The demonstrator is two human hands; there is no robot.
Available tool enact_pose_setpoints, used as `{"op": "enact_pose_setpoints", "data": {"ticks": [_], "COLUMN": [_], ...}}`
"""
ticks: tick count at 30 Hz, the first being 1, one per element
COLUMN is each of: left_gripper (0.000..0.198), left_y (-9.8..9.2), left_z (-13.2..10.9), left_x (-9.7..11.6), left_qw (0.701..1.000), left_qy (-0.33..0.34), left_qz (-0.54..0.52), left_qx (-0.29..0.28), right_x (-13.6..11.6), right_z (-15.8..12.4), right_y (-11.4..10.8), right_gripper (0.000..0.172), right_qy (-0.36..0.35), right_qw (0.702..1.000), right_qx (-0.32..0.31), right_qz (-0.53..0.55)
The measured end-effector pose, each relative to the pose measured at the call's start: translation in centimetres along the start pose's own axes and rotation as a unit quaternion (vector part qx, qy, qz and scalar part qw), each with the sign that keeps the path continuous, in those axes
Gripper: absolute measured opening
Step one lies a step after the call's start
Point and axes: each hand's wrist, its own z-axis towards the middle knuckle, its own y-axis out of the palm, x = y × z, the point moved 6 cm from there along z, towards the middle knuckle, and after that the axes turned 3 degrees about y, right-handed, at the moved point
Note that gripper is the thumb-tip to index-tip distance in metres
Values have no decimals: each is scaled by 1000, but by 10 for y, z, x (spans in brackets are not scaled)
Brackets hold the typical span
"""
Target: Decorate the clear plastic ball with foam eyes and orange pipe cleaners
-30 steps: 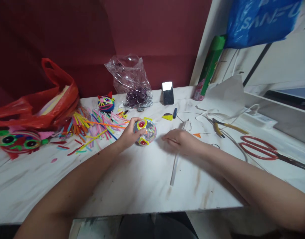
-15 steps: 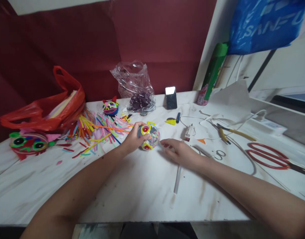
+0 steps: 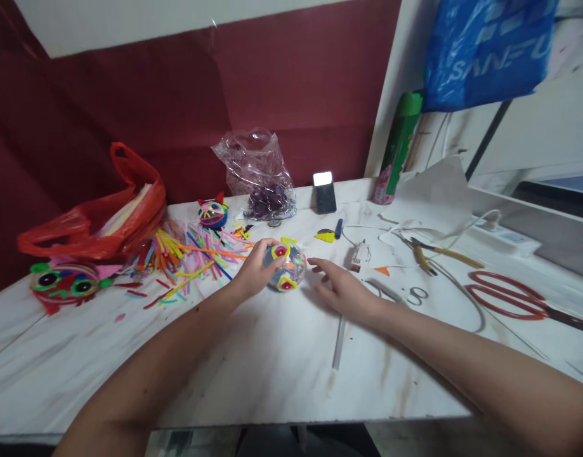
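Note:
My left hand (image 3: 251, 274) is wrapped round the left side of a small decorated ball (image 3: 288, 269) with red and yellow eye patches, resting on the white marbled table (image 3: 253, 362). My right hand (image 3: 339, 287) lies just right of the ball, fingers stretched toward it, palm down on the table, holding nothing. A white glue stick (image 3: 337, 339) lies under my right wrist. Several coloured foam strips (image 3: 191, 251) are spread out left of the ball.
A red plastic bag (image 3: 96, 219), a green-eyed mask (image 3: 65, 284), a small cat-face ball (image 3: 213, 212), a clear bag (image 3: 260, 174), a phone (image 3: 324, 190), a green can (image 3: 392, 152), pliers (image 3: 434, 254) and red scissors (image 3: 510, 295) lie around.
The camera tilted up slightly. My right hand slid a little closer to the ball and its fingers spread. My left hand kept hold of the ball.

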Motion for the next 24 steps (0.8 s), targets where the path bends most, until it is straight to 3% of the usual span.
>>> {"op": "enact_pose_setpoints", "data": {"ticks": [5,11,24], "left_gripper": [46,50,52], "left_y": [6,12,16], "left_z": [-5,-12,-21], "left_x": [6,21,36], "left_qw": [996,978,964], "left_qy": [62,160,183], "left_qz": [57,137,191], "left_qx": [-5,-7,8], "right_x": [-8,-14,-17], "right_z": [0,-1,-3], "right_y": [-7,-6,-9], "right_gripper": [47,43,50], "right_qy": [-77,-112,-133], "right_qw": [995,992,988], "right_qx": [63,67,82], "right_qz": [-12,-2,-7]}}
